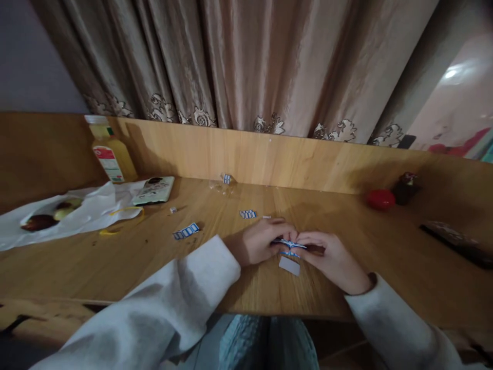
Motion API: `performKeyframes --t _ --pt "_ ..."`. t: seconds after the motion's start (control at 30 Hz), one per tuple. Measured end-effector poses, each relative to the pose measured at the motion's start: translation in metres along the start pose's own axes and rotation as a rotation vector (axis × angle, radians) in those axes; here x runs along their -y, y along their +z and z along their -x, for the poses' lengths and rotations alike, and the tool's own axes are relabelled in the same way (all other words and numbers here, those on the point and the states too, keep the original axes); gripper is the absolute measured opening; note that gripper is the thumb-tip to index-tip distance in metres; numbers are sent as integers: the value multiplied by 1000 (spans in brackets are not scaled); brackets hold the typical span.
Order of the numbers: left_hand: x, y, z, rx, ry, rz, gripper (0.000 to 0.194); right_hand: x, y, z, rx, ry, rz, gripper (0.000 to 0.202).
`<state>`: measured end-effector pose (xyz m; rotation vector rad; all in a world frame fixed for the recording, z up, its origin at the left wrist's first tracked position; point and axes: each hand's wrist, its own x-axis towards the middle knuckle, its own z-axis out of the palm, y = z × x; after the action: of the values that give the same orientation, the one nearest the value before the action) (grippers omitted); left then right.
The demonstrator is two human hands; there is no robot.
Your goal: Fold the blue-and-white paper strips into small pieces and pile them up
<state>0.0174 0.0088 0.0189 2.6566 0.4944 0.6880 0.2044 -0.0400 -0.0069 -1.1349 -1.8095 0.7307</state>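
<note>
Close together over the wooden desk [154, 267], my left hand [265, 240] and my right hand [331, 257] pinch a small blue-and-white paper piece [288, 243] between their fingertips. It looks bent or folded, though fingers cover part of it. Just below lies a plain pale card [289, 265], flat on the desk. Beyond my left hand rests a group of small blue-edged paper pieces [248, 214]. Farther left is a strip of blue-framed paper pieces [186, 231]. A small blue-and-white paper piece [226, 178] stands near the back board.
At the left are a bottle of yellow liquid [111, 154], a white plastic bag [92, 221] with roundish items on it, and a pale packet [154, 190]. A small white cube [173, 209] sits nearby. On the right are a red round object [380, 199] and a dark flat object [456, 241].
</note>
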Motion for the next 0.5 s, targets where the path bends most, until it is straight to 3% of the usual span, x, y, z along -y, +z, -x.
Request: performKeyframes --t 0.13,0.33,0.43,0.5 --pt "-3 4 0 -38 -153 49 19 0 1 1 -32 -17 -1 17" --pt "-10 3 -1 -65 -237 -7 17 -1 -3 4 -49 -17 -25 23" --pt "-6 1 -1 -109 -297 -101 14 1 -10 7 -184 -93 14 25" --pt "-1 1 0 -119 -306 -168 13 4 -13 11 -163 -155 64 22"
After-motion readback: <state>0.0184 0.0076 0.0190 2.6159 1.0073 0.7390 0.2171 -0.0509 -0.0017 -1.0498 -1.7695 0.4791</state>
